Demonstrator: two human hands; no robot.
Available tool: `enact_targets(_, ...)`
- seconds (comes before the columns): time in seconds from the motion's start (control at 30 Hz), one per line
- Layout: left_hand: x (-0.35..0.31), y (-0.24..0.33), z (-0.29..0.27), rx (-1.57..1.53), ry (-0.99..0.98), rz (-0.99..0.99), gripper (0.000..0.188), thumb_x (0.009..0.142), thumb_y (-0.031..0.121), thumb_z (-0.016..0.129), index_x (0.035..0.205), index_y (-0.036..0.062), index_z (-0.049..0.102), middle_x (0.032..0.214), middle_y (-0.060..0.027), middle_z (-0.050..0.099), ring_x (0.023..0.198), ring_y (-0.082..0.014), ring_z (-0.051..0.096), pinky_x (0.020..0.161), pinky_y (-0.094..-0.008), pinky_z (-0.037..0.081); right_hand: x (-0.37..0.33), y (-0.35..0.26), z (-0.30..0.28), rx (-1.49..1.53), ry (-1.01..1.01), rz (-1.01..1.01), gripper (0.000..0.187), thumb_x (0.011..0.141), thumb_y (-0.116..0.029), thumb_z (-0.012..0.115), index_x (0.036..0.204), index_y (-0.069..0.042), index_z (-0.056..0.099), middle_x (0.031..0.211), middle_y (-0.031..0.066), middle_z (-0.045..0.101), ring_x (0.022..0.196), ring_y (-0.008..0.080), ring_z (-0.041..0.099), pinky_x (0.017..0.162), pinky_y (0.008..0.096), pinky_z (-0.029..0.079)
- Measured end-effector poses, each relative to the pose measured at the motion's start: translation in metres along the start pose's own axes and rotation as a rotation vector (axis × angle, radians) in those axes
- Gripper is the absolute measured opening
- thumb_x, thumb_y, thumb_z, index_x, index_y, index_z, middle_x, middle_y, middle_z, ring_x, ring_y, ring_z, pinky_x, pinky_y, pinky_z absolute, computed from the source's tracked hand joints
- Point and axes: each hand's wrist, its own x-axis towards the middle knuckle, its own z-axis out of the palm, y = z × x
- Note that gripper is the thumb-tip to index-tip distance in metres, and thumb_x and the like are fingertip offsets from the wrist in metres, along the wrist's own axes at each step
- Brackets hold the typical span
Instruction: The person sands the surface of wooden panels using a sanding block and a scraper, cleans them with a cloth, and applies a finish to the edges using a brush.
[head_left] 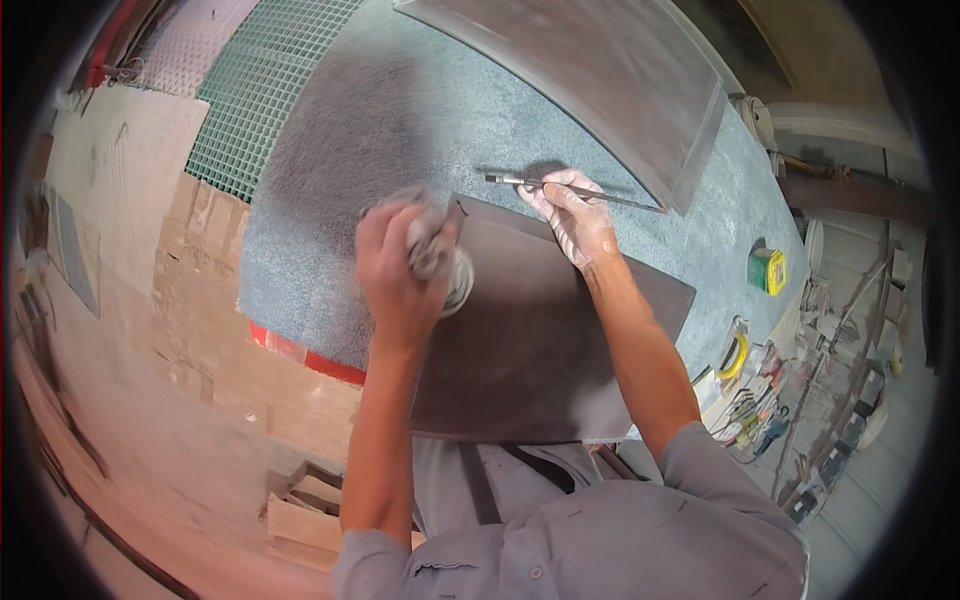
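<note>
My left hand is closed round a rounded grey thing with a pale circular rim. Motion blurs both, so I cannot tell its exact kind. It is over the left edge of a dark grey-brown panel in front of me. My right hand, its fingers coated whitish, pinches a thin flat-tipped paintbrush just beyond the panel's far edge. The bristles point left, and the dark handle reaches out to the right. Beneath lies a speckled blue-grey work surface.
Another large dark panel lies at the back right. To the right are a green-and-yellow container and several hand tools. A green grid mat lies far left, above brown cardboard. Red tape edges the surface.
</note>
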Motion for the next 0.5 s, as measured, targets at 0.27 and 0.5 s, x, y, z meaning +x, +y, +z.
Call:
enact_targets(0.27,0.063,-0.02,0.069,0.55,-0.305,0.028,0.025,0.08,0.015,0.077,0.104,0.0123,0.072,0.105,-0.0113,0.064,0.101,-0.0352,0.064,0.083,-0.047,0.052,-0.017,-0.004,-0.012,0.312,0.081,-0.102,0.005,0.097,0.004,0.067,0.101,0.002,0.064,0.094,0.0121,0.068,0.093,0.0261,0.072,0.104,0.0477,0.061)
enact_targets(0.5,0.014,0.039,0.082,0.457,-0.589,0.386,0.02,0.082,0.015,0.07,0.101,0.0152,0.075,0.108,-0.0098,0.063,0.106,-0.0315,0.06,0.09,-0.0463,0.048,-0.099,-0.007,-0.063,0.313,0.217,-0.136,0.006,0.097,-0.001,0.066,0.102,-0.002,0.064,0.099,0.0124,0.068,0.101,0.0293,0.071,0.104,0.0479,0.059)
